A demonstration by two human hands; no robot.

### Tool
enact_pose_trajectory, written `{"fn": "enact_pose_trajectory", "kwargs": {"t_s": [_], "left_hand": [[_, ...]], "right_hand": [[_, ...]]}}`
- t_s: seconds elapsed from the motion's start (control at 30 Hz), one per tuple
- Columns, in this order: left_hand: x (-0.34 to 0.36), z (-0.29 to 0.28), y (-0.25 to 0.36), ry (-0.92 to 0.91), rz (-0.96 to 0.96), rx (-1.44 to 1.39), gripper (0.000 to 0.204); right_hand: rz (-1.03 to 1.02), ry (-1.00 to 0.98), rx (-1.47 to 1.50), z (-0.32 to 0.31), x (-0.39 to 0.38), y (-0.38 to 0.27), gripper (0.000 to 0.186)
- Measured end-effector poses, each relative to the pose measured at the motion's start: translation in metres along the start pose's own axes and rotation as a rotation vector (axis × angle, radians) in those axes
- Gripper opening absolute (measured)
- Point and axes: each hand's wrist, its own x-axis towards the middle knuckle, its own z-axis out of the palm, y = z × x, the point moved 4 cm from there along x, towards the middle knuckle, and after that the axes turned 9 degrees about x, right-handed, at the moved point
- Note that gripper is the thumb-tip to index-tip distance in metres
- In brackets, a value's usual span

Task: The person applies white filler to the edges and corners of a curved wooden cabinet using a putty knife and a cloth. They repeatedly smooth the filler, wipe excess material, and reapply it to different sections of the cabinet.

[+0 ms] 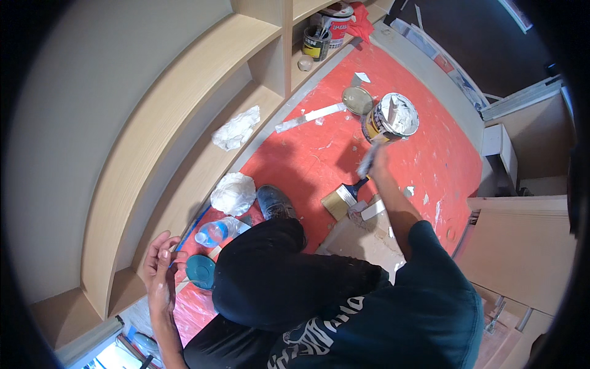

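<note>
My right hand (380, 163) is closed around a light grey, narrow tool (367, 161) smeared by motion; its kind cannot be made out. It is just in front of an open paint tin (398, 117) with thick white material inside and on its rim. Below this hand, a wide brush (340, 201) with pale bristles and a dark blue handle is by a white block (372, 210). My left hand (161, 261) is raised beside the shelf edge, fingers loosely bent and apart, with nothing seen in them. Nearest to it is a round green lid (200, 271).
Red sheeting (319, 138) covers the floor. A wooden shelf unit (184, 80) curves along the left, with crumpled white plastic (236, 128) on it. Beside my shoe (275, 202) are a white bundle (233, 194) and a bottle (212, 234). More tins (316, 44) stand far off.
</note>
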Motion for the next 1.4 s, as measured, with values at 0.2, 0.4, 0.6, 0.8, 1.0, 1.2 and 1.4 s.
{"fn": "enact_pose_trajectory", "kwargs": {"t_s": [0.2, 0.4, 0.6, 0.8, 1.0, 1.2, 1.4], "left_hand": [[0.016, 0.020, 0.006, -0.114, -0.002, 0.036, 0.047], [0.016, 0.017, 0.019, -0.110, 0.072, -0.053, 0.048], [0.019, 0.023, 0.019, -0.086, 0.007, -0.005, 0.044], [0.060, 0.084, -0.010, -0.349, -0.025, 0.138, 0.042], [0.084, 0.079, -0.080, -0.368, 0.193, 0.370, 0.045], [0.045, 0.040, 0.113, 0.222, 0.695, 0.604, 0.017], [-0.051, -0.049, 0.248, 0.899, 1.061, 0.433, 0.017]], "right_hand": [[0.026, -0.083, -0.140, -0.049, 0.092, -0.085, 0.055], [0.068, -0.093, -0.263, -0.042, 0.098, -0.102, 0.046], [0.171, -0.037, -0.288, 0.009, -0.005, -0.070, 0.035], [0.378, -0.115, -0.326, -0.012, -0.048, -0.012, 0.036], [0.302, -0.457, -0.323, -0.010, -0.101, 0.060, 0.049], [0.450, -0.514, -0.508, -0.033, -0.086, 0.029, 0.045], [0.561, -0.718, -0.540, -0.009, -0.148, -0.016, 0.042]]}}
